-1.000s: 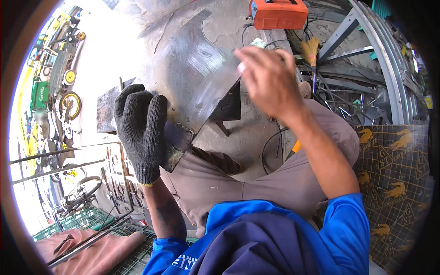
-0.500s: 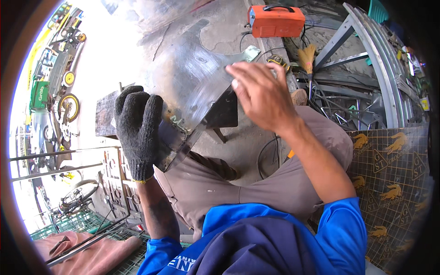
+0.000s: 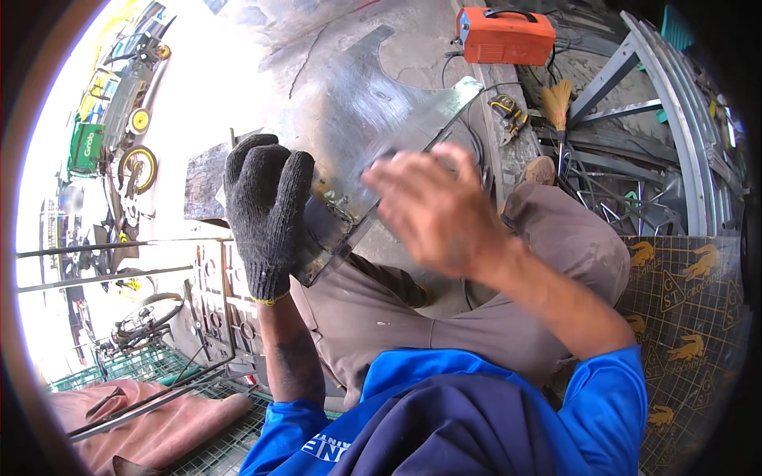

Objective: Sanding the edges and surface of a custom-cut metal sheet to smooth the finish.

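Observation:
My left hand point(image 3: 266, 214) wears a black knit glove with a yellow cuff edge. Its fingers are closed around the near left end of a cut sheet-metal piece point(image 3: 369, 95), which has a curved notch at its far edge. Burnt, discoloured metal with a small bracket-like part shows beside the glove. My bare right hand point(image 3: 440, 210) hovers over or touches the piece's right edge, blurred by motion. Its fingers are stretched out toward the left, and a dark spot shows at the fingertips; I cannot make out what it is.
An orange machine point(image 3: 506, 38) with a black handle stands far right. Near it are a yellow-black tape measure point(image 3: 508, 113), a straw brush point(image 3: 557, 103) and a grey metal frame point(image 3: 675, 103). A wooden block point(image 3: 208, 182) lies left of the glove. A printed dark board point(image 3: 683, 333) stands at right.
My right hand has come down and nearer along the metal piece's right edge. The whole scene has shifted a little to the right in view. My left hand keeps its grip.

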A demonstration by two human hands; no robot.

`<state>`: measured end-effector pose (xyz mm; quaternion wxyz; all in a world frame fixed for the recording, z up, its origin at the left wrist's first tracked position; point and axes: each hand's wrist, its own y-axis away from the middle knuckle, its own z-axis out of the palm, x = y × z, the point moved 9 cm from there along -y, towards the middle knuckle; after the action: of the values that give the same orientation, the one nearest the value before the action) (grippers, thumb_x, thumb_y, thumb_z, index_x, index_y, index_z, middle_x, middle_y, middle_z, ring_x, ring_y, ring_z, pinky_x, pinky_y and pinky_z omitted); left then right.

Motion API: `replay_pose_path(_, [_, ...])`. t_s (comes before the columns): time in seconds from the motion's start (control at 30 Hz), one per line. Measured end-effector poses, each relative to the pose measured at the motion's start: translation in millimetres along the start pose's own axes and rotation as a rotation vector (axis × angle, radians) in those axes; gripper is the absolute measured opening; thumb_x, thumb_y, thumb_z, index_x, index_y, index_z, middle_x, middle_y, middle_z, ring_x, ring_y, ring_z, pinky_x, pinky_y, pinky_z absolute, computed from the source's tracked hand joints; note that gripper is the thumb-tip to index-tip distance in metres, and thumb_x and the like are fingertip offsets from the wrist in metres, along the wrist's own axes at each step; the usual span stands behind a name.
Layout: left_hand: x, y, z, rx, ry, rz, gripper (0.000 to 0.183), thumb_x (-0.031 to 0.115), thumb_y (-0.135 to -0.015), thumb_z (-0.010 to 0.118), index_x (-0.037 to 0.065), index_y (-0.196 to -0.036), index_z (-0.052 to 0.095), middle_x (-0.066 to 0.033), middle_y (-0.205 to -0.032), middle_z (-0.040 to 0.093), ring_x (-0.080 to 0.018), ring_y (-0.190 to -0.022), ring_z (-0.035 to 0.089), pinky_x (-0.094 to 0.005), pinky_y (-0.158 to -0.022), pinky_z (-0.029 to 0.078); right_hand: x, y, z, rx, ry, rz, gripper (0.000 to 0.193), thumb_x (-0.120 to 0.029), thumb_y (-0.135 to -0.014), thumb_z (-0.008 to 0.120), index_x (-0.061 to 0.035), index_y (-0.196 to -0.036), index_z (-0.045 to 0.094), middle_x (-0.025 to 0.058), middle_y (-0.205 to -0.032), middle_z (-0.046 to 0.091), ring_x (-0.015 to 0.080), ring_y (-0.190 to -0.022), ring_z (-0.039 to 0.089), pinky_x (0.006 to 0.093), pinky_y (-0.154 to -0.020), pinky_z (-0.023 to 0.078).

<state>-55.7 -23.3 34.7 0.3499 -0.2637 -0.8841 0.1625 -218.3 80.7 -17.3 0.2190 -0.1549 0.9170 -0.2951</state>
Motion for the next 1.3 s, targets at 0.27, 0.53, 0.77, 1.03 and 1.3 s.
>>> replay_pose_path(0.27, [3.4, 3.3, -3.9, 0.023, 0.048, -0.036, 0.023, 0.019, -0.09, 0.079, -0.003, -0.093, 0.072, -0.0215, -0.114, 0.066, -0.0351, -0.116, 0.062, -0.0448, -0.102, 0.047, 63.9, 0.4, -8.6, 0.051, 0.155, 0.13, 0.034, -0.028, -0.105, 0.06, -0.0089, -0.128, 0.074, 0.0083, -0.123, 0.075, 0.0209, -0.117, 0.067, 0.0511, -0.11, 0.042])
replay_pose_path(0.53, [1.0, 7.7, -3.7, 0.015, -0.012, 0.064, 0.022, 0.019, -0.091, 0.078, -0.002, -0.093, 0.073, -0.0207, -0.115, 0.066, -0.0348, -0.117, 0.062, -0.0446, -0.103, 0.047, 76.9, 8.2, -26.8, 0.068, 0.227, 0.241, 0.032, -0.024, -0.104, 0.061, -0.0099, -0.128, 0.075, 0.0052, -0.124, 0.074, 0.0196, -0.115, 0.065, 0.0474, -0.109, 0.04])
replay_pose_path(0.77, [8.5, 4.8, -1.0, -0.002, -0.023, 0.071, 0.022, 0.019, -0.091, 0.078, -0.002, -0.093, 0.072, -0.0211, -0.115, 0.066, -0.0356, -0.116, 0.062, -0.045, -0.102, 0.047, 85.8, 9.1, -37.4, 0.066, 0.313, 0.247, 0.031, -0.026, -0.101, 0.064, -0.0088, -0.123, 0.078, 0.0022, -0.123, 0.074, 0.022, -0.098, 0.062, 0.0391, -0.091, 0.043])
replay_pose_path(1.03, [2.4, 2.1, -4.2, -0.011, -0.037, 0.089, 0.022, 0.019, -0.092, 0.077, -0.003, -0.096, 0.072, -0.0219, -0.114, 0.066, -0.0361, -0.114, 0.062, -0.0454, -0.101, 0.047, 75.1, 4.9, -36.6, 0.06, 0.331, 0.218, 0.03, -0.028, -0.099, 0.068, -0.009, -0.119, 0.079, -0.0007, -0.118, 0.075, 0.0209, -0.096, 0.061, 0.0395, -0.086, 0.044])
replay_pose_path(1.3, [2.7, 1.9, -4.5, 0.005, 0.072, -0.028, 0.023, 0.02, -0.091, 0.077, -0.003, -0.094, 0.072, -0.021, -0.113, 0.066, -0.036, -0.117, 0.061, -0.0454, -0.102, 0.047, 66.1, 6.0, -26.2, 0.046, 0.396, 0.141, 0.03, -0.026, -0.102, 0.065, -0.0088, -0.123, 0.077, -0.001, -0.118, 0.074, 0.0179, -0.096, 0.061, 0.0382, -0.086, 0.043])
